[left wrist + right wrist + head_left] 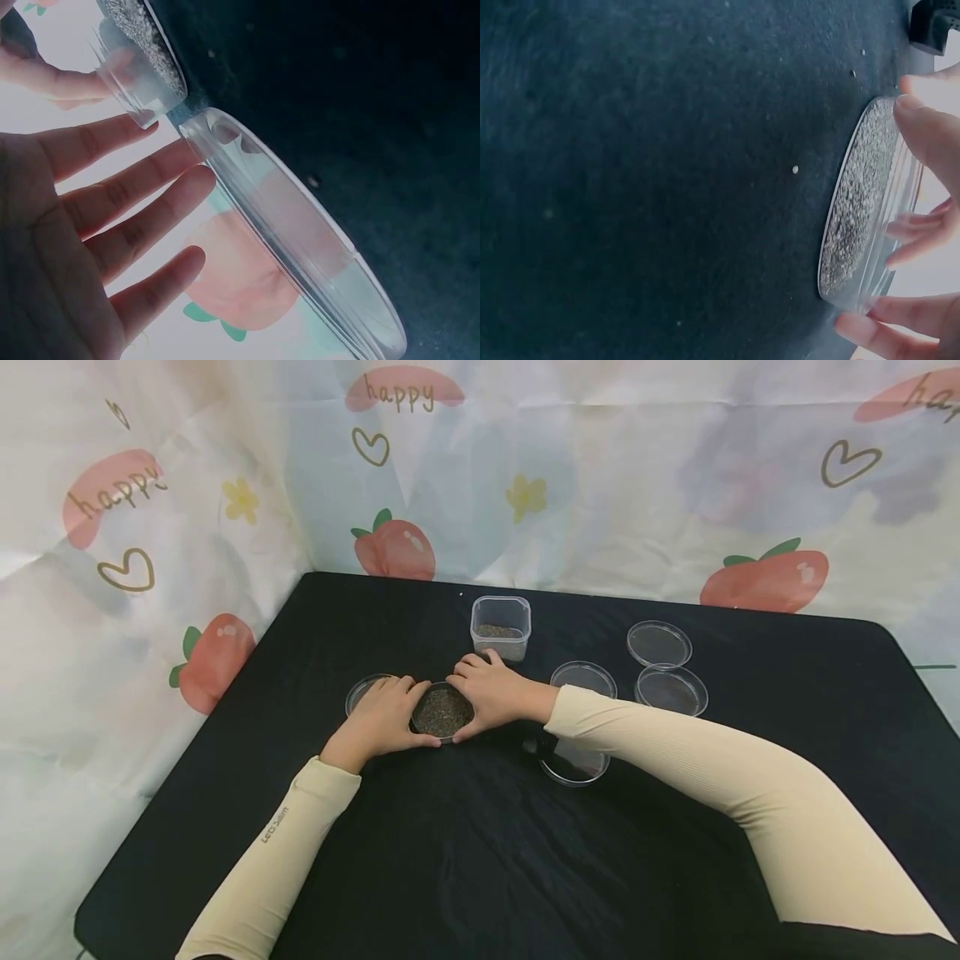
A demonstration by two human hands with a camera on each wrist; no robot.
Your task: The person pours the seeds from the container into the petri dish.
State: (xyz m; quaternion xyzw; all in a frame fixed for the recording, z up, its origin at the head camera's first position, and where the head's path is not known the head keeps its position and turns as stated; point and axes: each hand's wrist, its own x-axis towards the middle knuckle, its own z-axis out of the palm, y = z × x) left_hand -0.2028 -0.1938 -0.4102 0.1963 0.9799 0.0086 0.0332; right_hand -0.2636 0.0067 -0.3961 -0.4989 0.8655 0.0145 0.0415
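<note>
A round clear petri dish [442,712] holds a layer of grey-brown grains, also visible in the right wrist view. My left hand [385,717] grips its left side, thumb at the near edge and index finger at the far edge. From the other side my right hand [497,693] holds the same dish between thumb and fingers. Partly hidden under the left hand lies another clear petri dish [357,695]; in the left wrist view this dish [300,225] looks free of grains, and the spread outer fingers overlap its rim.
Behind the hands stands a clear square tub [501,625] with some grains. To the right lie several clear dishes, among them a far one [659,645], one overlapping it [672,692], and a near one [576,768] partly behind the right forearm. Stray grains dot the black cloth [630,187].
</note>
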